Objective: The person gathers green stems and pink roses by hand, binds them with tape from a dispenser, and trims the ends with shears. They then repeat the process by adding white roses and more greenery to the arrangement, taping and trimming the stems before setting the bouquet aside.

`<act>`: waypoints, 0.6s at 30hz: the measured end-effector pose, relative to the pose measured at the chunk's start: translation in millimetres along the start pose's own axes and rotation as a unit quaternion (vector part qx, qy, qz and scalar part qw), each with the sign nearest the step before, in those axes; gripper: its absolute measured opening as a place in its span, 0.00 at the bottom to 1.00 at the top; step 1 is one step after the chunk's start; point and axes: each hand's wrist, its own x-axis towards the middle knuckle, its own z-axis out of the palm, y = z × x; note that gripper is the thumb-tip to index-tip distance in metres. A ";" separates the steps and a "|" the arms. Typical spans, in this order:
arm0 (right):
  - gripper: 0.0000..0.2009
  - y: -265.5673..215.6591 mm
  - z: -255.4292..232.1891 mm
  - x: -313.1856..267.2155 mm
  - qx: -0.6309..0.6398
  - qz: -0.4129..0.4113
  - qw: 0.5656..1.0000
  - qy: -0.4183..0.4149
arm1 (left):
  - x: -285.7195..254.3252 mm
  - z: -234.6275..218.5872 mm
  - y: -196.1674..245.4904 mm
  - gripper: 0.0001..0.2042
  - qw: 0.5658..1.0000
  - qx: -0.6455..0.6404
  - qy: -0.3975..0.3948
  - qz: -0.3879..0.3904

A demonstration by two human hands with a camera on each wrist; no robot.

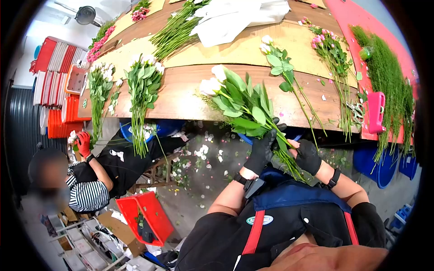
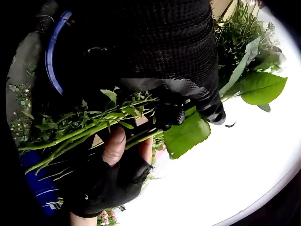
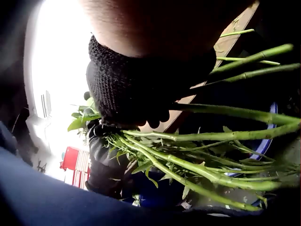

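Observation:
A bunch of white roses [image 1: 246, 106] with broad green leaves slants up over the table's front edge in the head view. My left hand [image 1: 262, 151], in a black glove, grips it round the stems just below the leaves. Beside it, my right hand [image 1: 308, 157] in a black glove with bare fingertips holds at the lower stems [image 1: 289, 165]. The left wrist view has the right thumb [image 2: 114, 146] and a finger on either side of a stem, below a large leaf [image 2: 188, 136]. Long green stems [image 3: 211, 176] fan out under the right hand in the right wrist view.
On the wooden table [image 1: 181, 90] lie rose bunches [image 1: 143, 83], pink roses [image 1: 332, 49], scissors [image 1: 357, 113] and a pink tool [image 1: 376, 110]. Green filler [image 1: 384, 72] hangs off the right side. Another person's red-gloved hand [image 1: 83, 143] is at left; petals litter the floor [image 1: 203, 158].

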 end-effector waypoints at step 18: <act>0.08 175.0 7.1 64.8 -0.149 0.283 0.933 0.165 | 40.9 -2.8 12.3 0.15 0.992 0.039 0.108 -0.058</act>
